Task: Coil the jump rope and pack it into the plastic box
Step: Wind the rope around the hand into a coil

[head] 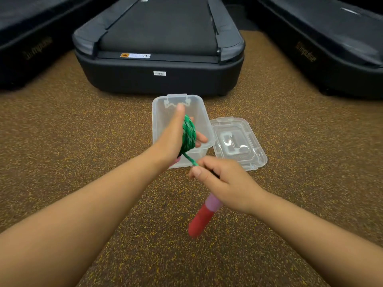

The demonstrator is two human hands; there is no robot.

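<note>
The jump rope (189, 134) is showing as a green cord flecked with paler green, most of it wound into a tight, thick coil around the left hand (173, 139). That hand is standing edge-up above the plastic box (160, 119), thumb pointing away and fingers (202, 137) curling round the far side of the coil, so its grip is closing on the wound rope. From the bottom of the coil a short straight length of cord is running down and toward the right hand (223, 183). The right hand's grip is clenching around the upper end of the rope's handle (202, 217), where the cord meets it. The handle is hanging slanted below the fist, lilac at the top and red along the rest, its lower end blurred.

The plastic box is sitting open on the speckled brown floor (83, 152), clear-walled, with a latch flap at its far end. Its clear lid (238, 141) is lying flat on the floor just beside the box, on the right. Beyond the box, the dark end of a treadmill (159, 59) is facing the person, with two more dark machines flanking it.
</note>
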